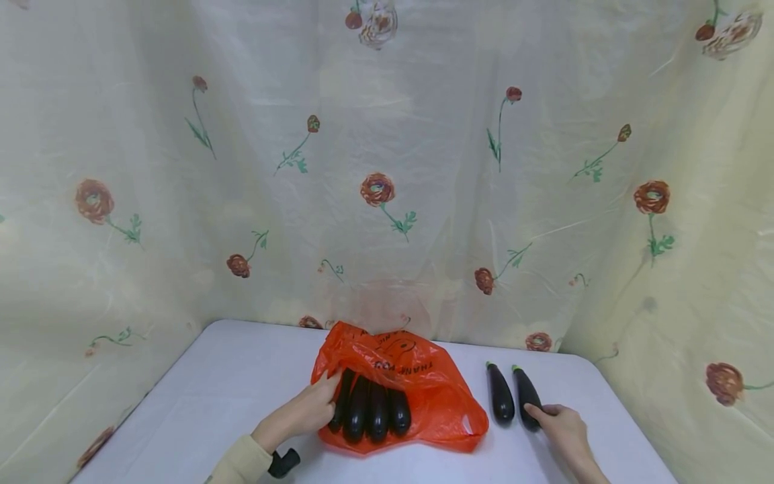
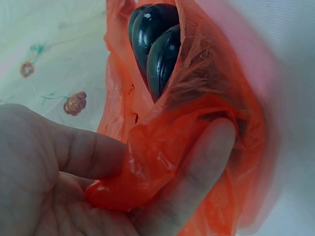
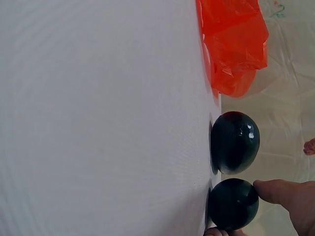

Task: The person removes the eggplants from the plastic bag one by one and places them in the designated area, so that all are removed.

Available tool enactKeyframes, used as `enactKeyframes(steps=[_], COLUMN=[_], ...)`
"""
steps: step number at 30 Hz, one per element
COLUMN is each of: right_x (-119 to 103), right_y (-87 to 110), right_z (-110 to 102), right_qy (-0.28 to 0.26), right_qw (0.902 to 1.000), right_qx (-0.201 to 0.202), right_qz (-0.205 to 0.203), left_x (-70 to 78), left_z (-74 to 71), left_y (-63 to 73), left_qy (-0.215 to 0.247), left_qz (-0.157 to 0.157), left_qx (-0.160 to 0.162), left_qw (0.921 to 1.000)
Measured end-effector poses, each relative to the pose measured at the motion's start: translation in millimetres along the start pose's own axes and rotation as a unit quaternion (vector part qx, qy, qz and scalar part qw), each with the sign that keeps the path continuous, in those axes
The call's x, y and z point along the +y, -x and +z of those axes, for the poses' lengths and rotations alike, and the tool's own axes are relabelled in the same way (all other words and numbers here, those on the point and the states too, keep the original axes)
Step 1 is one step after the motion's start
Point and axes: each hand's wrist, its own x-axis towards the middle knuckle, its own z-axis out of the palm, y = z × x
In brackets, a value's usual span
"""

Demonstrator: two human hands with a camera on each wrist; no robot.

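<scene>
A red-orange plastic bag (image 1: 444, 403) with dark print lies at the middle of the table, its mouth toward me. Several dark eggplants (image 1: 377, 410) lie side by side in the mouth, partly under the film. My left hand (image 1: 311, 403) holds the bag's left edge, and the left wrist view shows the film (image 2: 152, 152) bunched between thumb and fingers. To the right of the bag lie two more eggplants with green stem ends. My right hand (image 1: 564, 430) grips the outer eggplant (image 1: 525, 393) near its thick end, thumb and fingers on opposite sides. The inner eggplant (image 1: 500, 396) lies close beside it, untouched.
A white table (image 1: 242, 376) carries everything. Floral-patterned curtains (image 1: 441, 222) hang behind it and at both sides. A black object (image 1: 284, 464) shows under the left wrist, by the beige sleeve (image 1: 242, 462).
</scene>
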Motion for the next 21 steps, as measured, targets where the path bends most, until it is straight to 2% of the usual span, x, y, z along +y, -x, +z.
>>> enactKeyframes(steps=[5, 13, 21], right_x=[0.0, -1.3, -1.4], right_y=[-1.8, -1.3, -1.3], right_z=[0.9, -1.2, -1.2], right_qy=[-0.001, -0.001, 0.007], right_qw=[1.0, 0.9995, 0.9995], right_qx=[-0.005, -0.022, -0.013], right_qz=[0.006, 0.02, 0.03], left_x=[0.4, -1.2, -0.6], left_z=[-0.1, 1.0, 0.3], left_y=[0.5, 0.8, 0.6], left_qy=[0.0, 0.001, 0.001], left_qz=[0.008, -0.003, 0.002], left_qx=[0.003, -0.001, -0.001], left_qw=[1.0, 1.0, 1.0])
